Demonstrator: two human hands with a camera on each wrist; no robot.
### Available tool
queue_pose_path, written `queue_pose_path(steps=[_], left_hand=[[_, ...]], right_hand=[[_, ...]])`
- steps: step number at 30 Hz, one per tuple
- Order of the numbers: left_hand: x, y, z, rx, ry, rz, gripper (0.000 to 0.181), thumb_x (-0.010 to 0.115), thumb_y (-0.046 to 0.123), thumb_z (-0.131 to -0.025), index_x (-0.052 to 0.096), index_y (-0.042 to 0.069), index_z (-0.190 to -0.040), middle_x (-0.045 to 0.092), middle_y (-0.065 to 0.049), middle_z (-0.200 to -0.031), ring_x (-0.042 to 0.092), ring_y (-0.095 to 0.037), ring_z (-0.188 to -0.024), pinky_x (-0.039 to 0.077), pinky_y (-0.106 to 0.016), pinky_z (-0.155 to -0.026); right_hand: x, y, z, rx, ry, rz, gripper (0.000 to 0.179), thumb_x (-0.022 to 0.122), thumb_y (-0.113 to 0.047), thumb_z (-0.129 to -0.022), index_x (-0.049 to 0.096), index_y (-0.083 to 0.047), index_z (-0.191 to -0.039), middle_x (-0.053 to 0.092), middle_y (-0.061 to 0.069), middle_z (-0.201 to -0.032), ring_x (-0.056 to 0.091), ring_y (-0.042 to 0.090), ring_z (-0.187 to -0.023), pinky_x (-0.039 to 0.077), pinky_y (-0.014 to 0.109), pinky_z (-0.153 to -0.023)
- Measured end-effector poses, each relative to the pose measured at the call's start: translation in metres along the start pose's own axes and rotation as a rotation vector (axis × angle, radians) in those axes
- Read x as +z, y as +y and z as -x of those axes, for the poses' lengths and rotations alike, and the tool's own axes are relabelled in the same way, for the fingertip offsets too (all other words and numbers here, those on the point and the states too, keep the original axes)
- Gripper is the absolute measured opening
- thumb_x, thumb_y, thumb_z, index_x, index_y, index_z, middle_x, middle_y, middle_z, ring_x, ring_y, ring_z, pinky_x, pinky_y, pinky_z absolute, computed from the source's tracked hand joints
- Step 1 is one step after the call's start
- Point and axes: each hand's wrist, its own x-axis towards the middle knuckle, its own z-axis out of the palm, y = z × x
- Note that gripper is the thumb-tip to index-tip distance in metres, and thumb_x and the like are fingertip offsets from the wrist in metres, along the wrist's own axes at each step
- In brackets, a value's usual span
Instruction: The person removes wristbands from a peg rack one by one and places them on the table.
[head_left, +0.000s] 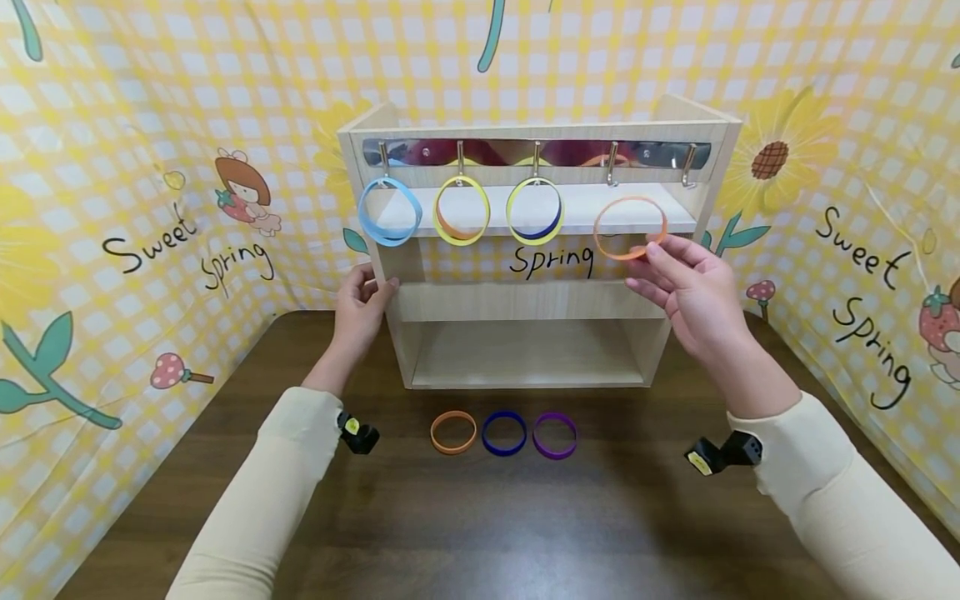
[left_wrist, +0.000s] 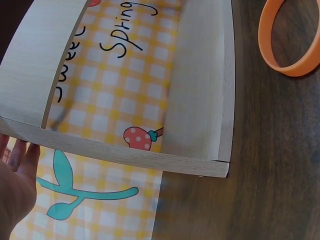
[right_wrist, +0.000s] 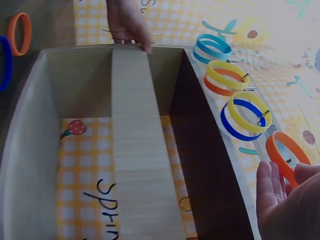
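Note:
My right hand [head_left: 693, 292] pinches an orange silicone wristband [head_left: 597, 237] between thumb and fingers, just below the fourth hook [head_left: 612, 162]. In the right wrist view, that wristband [right_wrist: 272, 147] overlaps a hook; whether it hangs on it I cannot tell. My left hand [head_left: 360, 310] holds the left side panel of a wooden shelf unit [head_left: 517, 300], thumb at the front edge. From the first three hooks hang light blue wristbands [head_left: 363, 218], a yellow wristband [head_left: 486, 218] with an orange one, and another yellow wristband [head_left: 512, 223] with a dark blue one.
On the brown table [head_left: 487, 533] before the unit lie an orange wristband [head_left: 433, 437], a dark blue wristband [head_left: 486, 439] and a purple wristband [head_left: 555, 455] in a row. The fifth hook [head_left: 688, 164] holds no band. A yellow checked cloth [head_left: 285, 92] surrounds the table.

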Motion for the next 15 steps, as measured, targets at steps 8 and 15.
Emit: queue_pose_path(steps=[8, 15], left_hand=[[0.000, 0.000, 0.002, -0.003, -0.005, -0.009, 0.035, 0.060, 0.009, -0.094, 0.051, -0.007, -0.124, 0.054, -0.025, -0.122, 0.059, -0.013, -0.100, 0.048, -0.026, -0.081], [0.002, 0.006, 0.003, -0.012, -0.012, -0.008, 0.041, 0.058, 0.008, -0.095, 0.045, -0.012, -0.129, 0.051, -0.027, -0.125, 0.058, -0.012, -0.100, 0.048, -0.026, -0.082]], right_hand=[[-0.021, 0.012, 0.015, 0.043, -0.054, 0.038, 0.015, 0.067, -0.009, -0.091, 0.065, -0.002, -0.104, 0.070, 0.008, -0.095, 0.068, 0.018, -0.087, 0.055, 0.032, -0.076], [-0.041, 0.024, 0.027, 0.096, -0.086, 0.098, 0.009, 0.065, -0.007, -0.093, 0.068, -0.005, -0.100, 0.071, 0.007, -0.094, 0.069, 0.017, -0.085, 0.055, 0.032, -0.075]])
